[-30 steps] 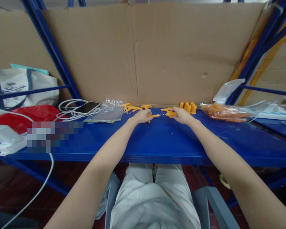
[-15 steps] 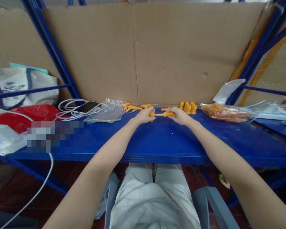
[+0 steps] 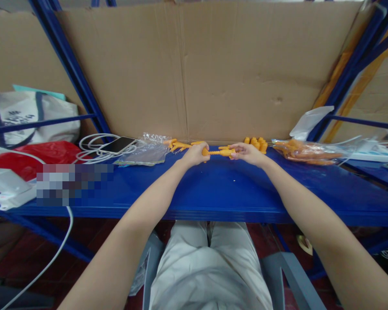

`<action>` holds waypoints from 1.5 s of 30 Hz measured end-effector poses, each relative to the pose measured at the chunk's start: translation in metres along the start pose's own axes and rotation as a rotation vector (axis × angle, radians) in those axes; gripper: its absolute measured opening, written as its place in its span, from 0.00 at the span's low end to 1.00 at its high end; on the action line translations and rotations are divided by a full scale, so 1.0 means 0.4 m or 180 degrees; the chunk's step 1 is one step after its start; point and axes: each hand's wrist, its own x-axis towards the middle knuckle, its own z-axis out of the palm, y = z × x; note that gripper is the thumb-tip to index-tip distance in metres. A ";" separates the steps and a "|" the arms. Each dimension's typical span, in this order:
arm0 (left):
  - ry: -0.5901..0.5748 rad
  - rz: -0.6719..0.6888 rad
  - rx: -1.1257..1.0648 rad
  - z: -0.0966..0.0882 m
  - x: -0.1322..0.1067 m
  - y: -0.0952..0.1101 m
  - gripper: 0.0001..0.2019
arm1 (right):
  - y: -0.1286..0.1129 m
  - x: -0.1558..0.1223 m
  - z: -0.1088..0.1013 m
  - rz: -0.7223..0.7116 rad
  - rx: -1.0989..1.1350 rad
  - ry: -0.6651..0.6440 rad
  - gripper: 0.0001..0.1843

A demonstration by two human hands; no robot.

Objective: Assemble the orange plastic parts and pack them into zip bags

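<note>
the left hand [image 3: 195, 155] and right hand [image 3: 249, 154] are near the far edge of the blue bench [image 3: 213, 191], where cardboard [image 3: 187, 77] stands; there is room between them and the front edge. one orange piece [image 3: 225, 153] with a ridged shaft spans the gap between the two: the left hand is closed around its left end, the right hand pinches its right end; whether it touches the bench i cannot tell. just beyond the right hand stand at least three orange caps [image 3: 262, 144], partly hidden; farther right lies one bag of orange parts [image 3: 299, 151].
</note>
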 end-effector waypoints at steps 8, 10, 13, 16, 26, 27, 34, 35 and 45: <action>-0.0015 0.0099 0.0017 -0.001 -0.001 0.002 0.13 | -0.013 -0.009 0.026 0.0554 0.0263 0.0031 0.13; -0.0021 0.0122 0.0022 0.000 0.000 0.000 0.13 | -0.017 -0.009 0.033 0.0584 0.0254 0.0067 0.15; -0.0020 0.0074 0.0015 0.001 0.001 -0.004 0.13 | -0.024 -0.010 0.032 0.0587 0.0207 0.0007 0.15; -0.0014 -0.0003 0.0006 0.000 0.001 -0.007 0.13 | -0.027 -0.015 0.023 0.0543 0.0185 -0.0125 0.13; 0.0047 0.0095 -0.0052 -0.002 -0.004 0.002 0.12 | -0.016 -0.015 0.021 0.0649 0.0148 -0.0258 0.22; 0.0052 0.0102 -0.0060 -0.001 -0.004 0.002 0.12 | -0.016 -0.014 0.022 0.0703 0.0118 -0.0241 0.24; 0.0040 0.0034 -0.0137 0.002 -0.001 0.001 0.12 | -0.033 -0.019 0.022 0.0920 0.0005 -0.0120 0.21; 0.0049 0.0026 -0.0146 0.002 -0.001 0.000 0.12 | -0.033 -0.020 0.020 0.0873 0.0059 -0.0097 0.17; 0.0144 0.0140 -0.0242 0.004 0.002 -0.007 0.11 | 0.014 0.002 -0.004 0.0297 0.0183 -0.0291 0.17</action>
